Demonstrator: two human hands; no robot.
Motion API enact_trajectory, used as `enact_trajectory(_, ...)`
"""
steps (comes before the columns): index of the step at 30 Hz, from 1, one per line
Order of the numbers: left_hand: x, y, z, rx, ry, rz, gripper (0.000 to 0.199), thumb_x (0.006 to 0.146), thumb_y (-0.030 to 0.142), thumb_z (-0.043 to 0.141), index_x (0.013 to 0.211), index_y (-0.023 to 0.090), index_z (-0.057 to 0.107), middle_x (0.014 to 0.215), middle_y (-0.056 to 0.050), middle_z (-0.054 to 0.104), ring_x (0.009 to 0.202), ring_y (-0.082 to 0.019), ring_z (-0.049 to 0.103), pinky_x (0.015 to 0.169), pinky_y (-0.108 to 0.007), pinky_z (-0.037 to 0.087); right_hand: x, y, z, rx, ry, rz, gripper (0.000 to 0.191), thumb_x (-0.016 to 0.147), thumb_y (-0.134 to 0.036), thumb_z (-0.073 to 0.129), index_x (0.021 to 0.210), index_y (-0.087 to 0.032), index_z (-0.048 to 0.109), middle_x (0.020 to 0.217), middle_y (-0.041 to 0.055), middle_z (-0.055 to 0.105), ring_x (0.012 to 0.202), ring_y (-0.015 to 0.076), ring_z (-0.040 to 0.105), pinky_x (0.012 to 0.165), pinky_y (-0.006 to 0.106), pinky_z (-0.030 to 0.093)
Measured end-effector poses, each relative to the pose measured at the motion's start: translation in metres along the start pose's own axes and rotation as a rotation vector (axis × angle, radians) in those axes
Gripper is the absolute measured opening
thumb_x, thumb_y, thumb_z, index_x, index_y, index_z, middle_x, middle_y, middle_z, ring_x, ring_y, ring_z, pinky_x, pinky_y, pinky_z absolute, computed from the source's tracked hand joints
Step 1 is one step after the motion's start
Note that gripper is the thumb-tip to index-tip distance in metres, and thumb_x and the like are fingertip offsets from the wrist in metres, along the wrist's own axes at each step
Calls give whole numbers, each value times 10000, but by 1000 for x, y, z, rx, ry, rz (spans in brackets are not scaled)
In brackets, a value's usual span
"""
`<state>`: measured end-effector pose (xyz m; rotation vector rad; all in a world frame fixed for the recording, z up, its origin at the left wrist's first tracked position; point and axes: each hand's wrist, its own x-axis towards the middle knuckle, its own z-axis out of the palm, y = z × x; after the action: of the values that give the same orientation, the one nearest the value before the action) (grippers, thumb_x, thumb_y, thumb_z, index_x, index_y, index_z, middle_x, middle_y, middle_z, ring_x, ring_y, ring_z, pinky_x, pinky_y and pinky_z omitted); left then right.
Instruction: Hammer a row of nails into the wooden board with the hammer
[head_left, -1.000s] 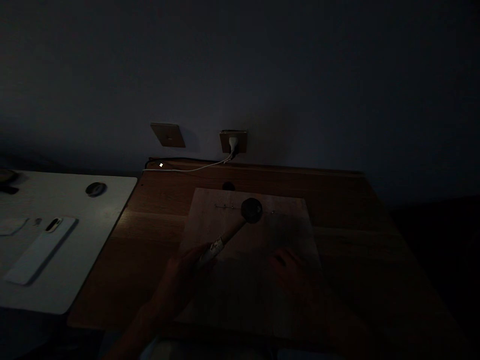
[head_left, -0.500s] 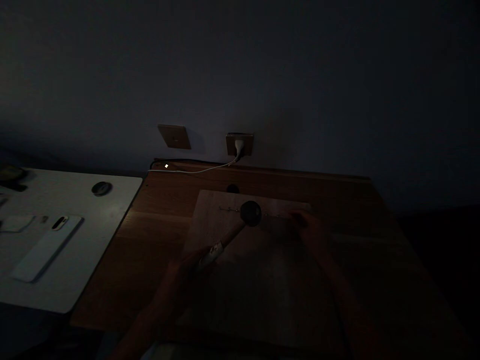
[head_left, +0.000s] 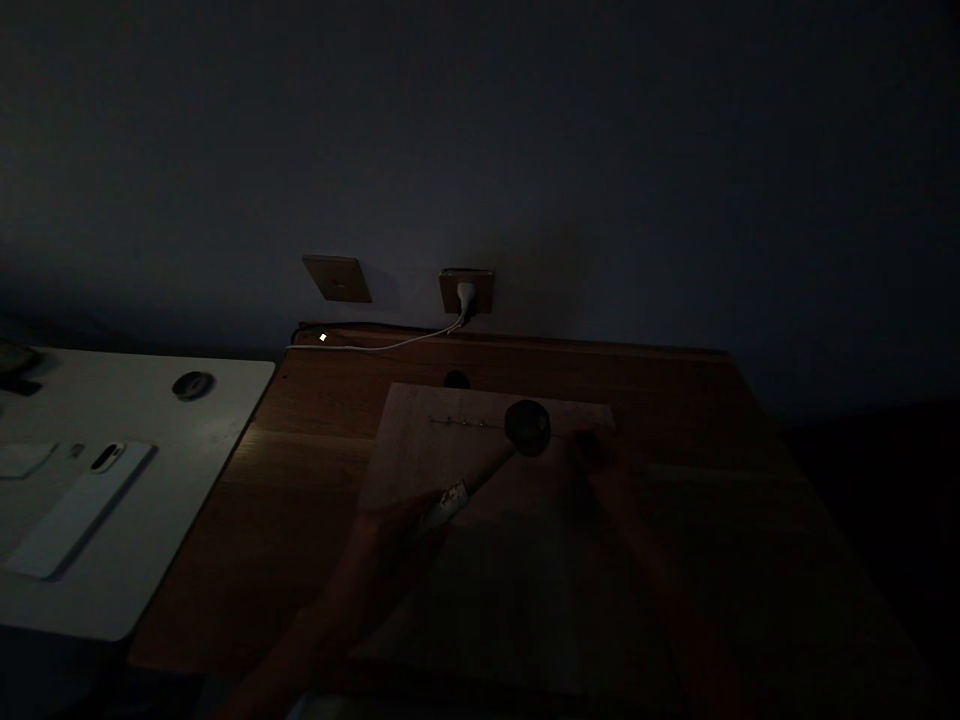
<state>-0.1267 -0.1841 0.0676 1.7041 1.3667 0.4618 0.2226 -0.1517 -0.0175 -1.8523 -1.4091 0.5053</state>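
Note:
The light is very dim. My left hand [head_left: 397,540] is closed around the worn, whitish grip of a mallet [head_left: 489,466]. Its dark, rounded head [head_left: 527,428] is over the upper part of a wooden board [head_left: 405,440]. Left of that head, several small shiny nails [head_left: 464,424] stand along a thin line on the board. My right hand [head_left: 604,465] is at the board's upper right, just right of the mallet head, with its fingers drawn together. Shadow hides whatever they may hold.
Under the board is a brown wooden table [head_left: 300,480]. To the left, a white table [head_left: 202,450] bears a phone [head_left: 82,510] and a dark round object [head_left: 193,385]. Behind, a white cable [head_left: 405,342] runs to a plug in the wall socket [head_left: 466,292].
The mallet head has shifted right, closer to my right hand, uncovering more of the nail row. My left hand has moved right with it. The whole view has shifted slightly.

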Motion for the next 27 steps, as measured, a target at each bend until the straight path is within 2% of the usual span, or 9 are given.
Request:
enact_trajectory(4,12,16,4,-37,-30,91,377,937,342,642,1279,258,778,1198,-25,822,995,-236,808,846,-304,650,-1,-6,2,5,31,-1,362,881,-568,564,1000,-246,678,987,111,753,924,297,701,855,488,573)
enact_trajectory(9,24,22,8,-35,-48,139,366,954,298,636,1289,238,768,1184,-33,825,961,-215,803,801,-266,632,0,-16,-3,-12,9,17,315,840,-492,600,990,-234,698,904,98,748,804,278,697,759,442,570)
enact_trajectory(15,37,29,16,1,-38,159,316,967,280,632,1242,236,779,1156,-25,826,961,-206,794,783,-241,598,0,-15,-3,-21,6,51,335,876,-482,596,1053,-220,709,954,105,773,846,281,725,799,435,570)
enact_trajectory(19,46,39,21,56,-66,212,293,987,286,618,1233,234,768,1115,-41,825,918,-193,788,747,-234,567,-4,-9,-5,-18,26,91,479,829,-561,659,1150,-206,689,962,104,782,864,300,734,812,463,586)
enact_trajectory(21,50,44,23,113,-110,209,303,989,286,606,1243,230,760,1085,-55,825,879,-201,786,714,-245,559,-9,-4,-10,-26,54,114,561,798,-580,683,1209,-198,672,1030,137,782,929,333,739,837,494,587)
enact_trajectory(24,53,47,25,186,-158,214,314,977,264,597,1244,231,758,1081,-68,825,874,-215,787,713,-260,568,-19,5,-19,-52,143,116,637,791,-557,674,1307,-187,629,1262,203,732,1159,378,695,968,548,553)
enact_trajectory(27,50,37,25,210,-132,230,342,970,256,593,1276,234,745,1108,-79,820,868,-213,787,717,-266,590,-35,11,-27,-68,210,110,659,803,-562,653,1347,-193,607,1373,207,682,1269,386,641,1045,584,516)
